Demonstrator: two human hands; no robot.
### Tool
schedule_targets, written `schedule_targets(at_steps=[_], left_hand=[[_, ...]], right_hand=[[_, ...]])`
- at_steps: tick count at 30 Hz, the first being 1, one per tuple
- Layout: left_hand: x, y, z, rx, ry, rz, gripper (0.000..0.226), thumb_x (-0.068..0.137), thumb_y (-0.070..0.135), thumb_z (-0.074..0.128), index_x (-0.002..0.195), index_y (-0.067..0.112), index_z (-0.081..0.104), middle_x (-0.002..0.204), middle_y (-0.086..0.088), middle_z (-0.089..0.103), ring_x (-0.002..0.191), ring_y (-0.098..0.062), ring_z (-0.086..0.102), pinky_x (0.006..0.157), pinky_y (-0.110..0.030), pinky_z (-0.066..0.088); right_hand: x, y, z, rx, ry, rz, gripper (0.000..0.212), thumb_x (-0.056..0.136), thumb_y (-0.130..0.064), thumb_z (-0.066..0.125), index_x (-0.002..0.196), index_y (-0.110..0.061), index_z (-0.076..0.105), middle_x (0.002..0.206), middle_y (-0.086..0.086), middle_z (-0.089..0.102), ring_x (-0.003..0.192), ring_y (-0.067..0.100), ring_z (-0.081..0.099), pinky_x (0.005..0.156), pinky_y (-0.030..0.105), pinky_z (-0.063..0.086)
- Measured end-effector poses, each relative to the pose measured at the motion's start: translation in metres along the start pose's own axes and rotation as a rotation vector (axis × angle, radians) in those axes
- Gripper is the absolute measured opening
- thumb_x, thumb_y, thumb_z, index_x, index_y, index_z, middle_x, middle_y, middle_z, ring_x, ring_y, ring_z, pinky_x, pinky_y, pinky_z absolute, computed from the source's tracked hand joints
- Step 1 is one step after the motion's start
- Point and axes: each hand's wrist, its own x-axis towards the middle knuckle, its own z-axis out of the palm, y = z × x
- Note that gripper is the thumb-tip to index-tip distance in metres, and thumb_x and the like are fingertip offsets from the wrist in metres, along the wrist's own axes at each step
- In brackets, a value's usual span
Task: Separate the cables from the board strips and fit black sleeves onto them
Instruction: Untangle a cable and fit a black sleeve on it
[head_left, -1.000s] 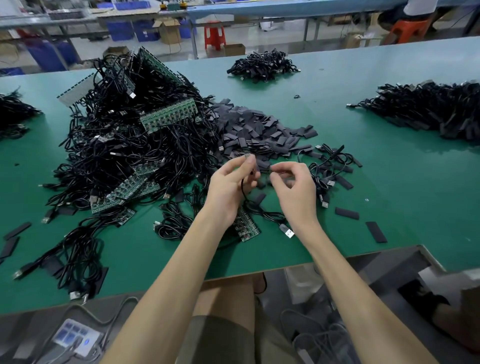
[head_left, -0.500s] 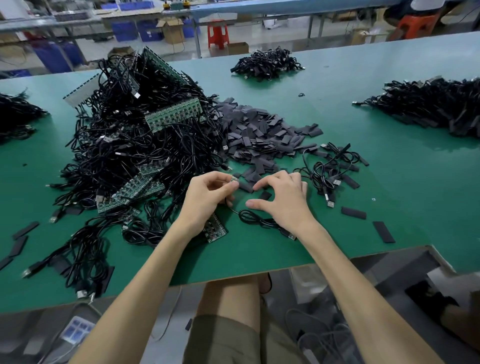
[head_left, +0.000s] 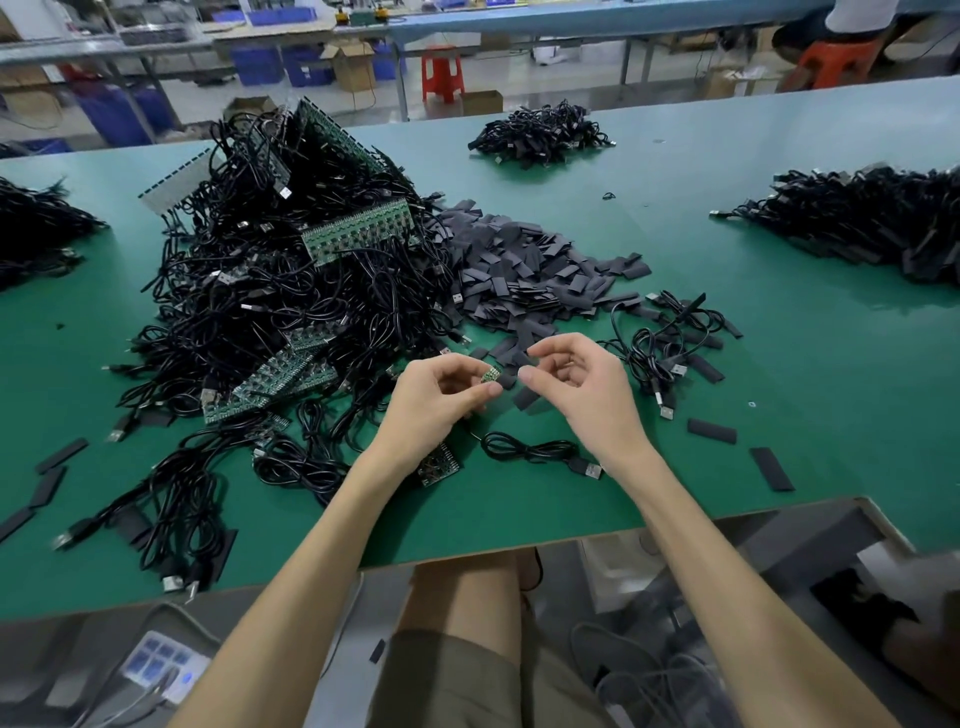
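My left hand (head_left: 436, 400) pinches a small green board piece (head_left: 491, 374) between thumb and forefinger, just above the table. Its black cable (head_left: 524, 447) lies coiled below my hands and ends in a USB plug (head_left: 592, 470). My right hand (head_left: 582, 384) hovers close beside it, fingers loosely curled, thumb and forefinger apart with nothing between them. A loose black sleeve (head_left: 524, 397) lies under that hand. A short board strip (head_left: 439, 465) lies by my left wrist. Behind are the big heap of cables on board strips (head_left: 291, 291) and the sleeve pile (head_left: 524, 270).
A small cable bunch (head_left: 665, 338) lies right of my hands, with loose sleeves (head_left: 711, 431) near the green table's front edge (head_left: 519, 545). More cable piles sit at the back (head_left: 537, 135), far right (head_left: 872, 223) and far left (head_left: 31, 228).
Both hands lowered to the table and came back up. The left hand now shows a small green board piece in its pinch, and the right hand has drawn slightly away.
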Motion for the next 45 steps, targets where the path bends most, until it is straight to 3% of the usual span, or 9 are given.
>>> schedule_targets(at_steps=[4,8,13,20,24,28,37,39,45], left_hand=[[-0.0017,0.0052,0.0009,0.021,-0.047,0.024,0.018,0.085,0.014,0.081,0.098,0.002,0.077,0.078,-0.004,0.071,0.065,-0.012,0.062,0.066,-0.024,0.051],[-0.0041,0.0076,-0.0005,0.046,-0.116,0.023,0.011,0.089,0.018,0.078,0.094,0.009,0.078,0.072,0.003,0.070,0.063,-0.009,0.059,0.065,-0.021,0.048],[-0.0044,0.0088,0.0011,0.036,-0.143,0.011,0.006,0.088,0.019,0.078,0.092,0.014,0.077,0.074,-0.003,0.069,0.064,-0.012,0.058,0.066,-0.024,0.047],[-0.0023,0.0054,-0.0017,-0.013,-0.093,-0.021,0.013,0.094,0.020,0.072,0.088,0.009,0.074,0.067,0.001,0.061,0.063,-0.014,0.051,0.061,-0.023,0.040],[-0.0033,0.0056,-0.0018,-0.007,-0.109,-0.031,0.014,0.096,0.022,0.070,0.090,0.009,0.073,0.067,0.001,0.058,0.063,-0.012,0.050,0.059,-0.020,0.040],[-0.0038,0.0073,-0.0023,0.036,-0.136,-0.028,0.019,0.098,0.019,0.067,0.095,0.001,0.070,0.069,-0.004,0.058,0.065,-0.015,0.050,0.062,-0.024,0.039],[-0.0042,0.0088,-0.0027,0.048,-0.136,-0.034,0.018,0.096,0.017,0.069,0.094,-0.001,0.071,0.067,0.000,0.060,0.061,-0.012,0.052,0.063,-0.025,0.040],[-0.0046,0.0087,-0.0022,0.037,-0.119,-0.035,0.016,0.095,0.017,0.071,0.093,0.001,0.072,0.066,0.001,0.061,0.060,-0.011,0.053,0.062,-0.022,0.042],[-0.0052,0.0075,-0.0017,-0.013,-0.098,-0.002,0.014,0.090,0.017,0.076,0.096,0.005,0.078,0.072,0.001,0.068,0.059,-0.013,0.057,0.065,-0.023,0.048]], right_hand=[[0.0004,0.0009,0.0005,0.016,-0.053,-0.005,0.016,0.085,-0.016,0.084,0.097,-0.019,0.073,0.084,-0.001,0.070,0.077,0.010,0.064,0.081,0.045,0.058],[0.0012,0.0029,0.0007,0.014,-0.053,-0.010,0.016,0.084,-0.017,0.085,0.096,-0.021,0.074,0.083,-0.006,0.070,0.077,0.008,0.064,0.082,0.039,0.058],[0.0032,0.0065,-0.0007,0.048,0.014,-0.011,0.015,0.086,-0.019,0.083,0.097,-0.022,0.073,0.083,-0.005,0.071,0.079,0.014,0.065,0.081,0.038,0.056],[0.0016,0.0033,0.0016,0.079,-0.163,-0.019,0.011,0.087,-0.018,0.083,0.095,-0.022,0.076,0.077,-0.003,0.075,0.067,0.009,0.067,0.063,0.016,0.049],[0.0008,0.0020,0.0011,0.085,-0.200,-0.047,0.021,0.088,-0.013,0.081,0.105,-0.020,0.074,0.081,0.002,0.072,0.069,0.019,0.070,0.063,0.028,0.053],[0.0015,0.0030,0.0003,0.105,-0.232,-0.052,0.024,0.089,-0.007,0.079,0.110,-0.017,0.073,0.079,-0.009,0.070,0.073,0.016,0.071,0.065,0.023,0.052],[0.0017,0.0046,0.0021,0.139,-0.270,-0.031,0.016,0.084,-0.014,0.082,0.097,-0.012,0.075,0.080,0.005,0.075,0.071,0.017,0.073,0.064,0.028,0.056],[0.0016,0.0046,0.0024,0.158,-0.252,-0.026,0.017,0.081,-0.019,0.084,0.095,-0.014,0.075,0.078,0.005,0.075,0.069,0.019,0.073,0.063,0.030,0.056],[0.0044,0.0086,0.0002,0.202,-0.120,-0.041,0.010,0.087,-0.010,0.081,0.095,-0.009,0.074,0.077,0.007,0.076,0.068,0.022,0.072,0.063,0.029,0.056]])
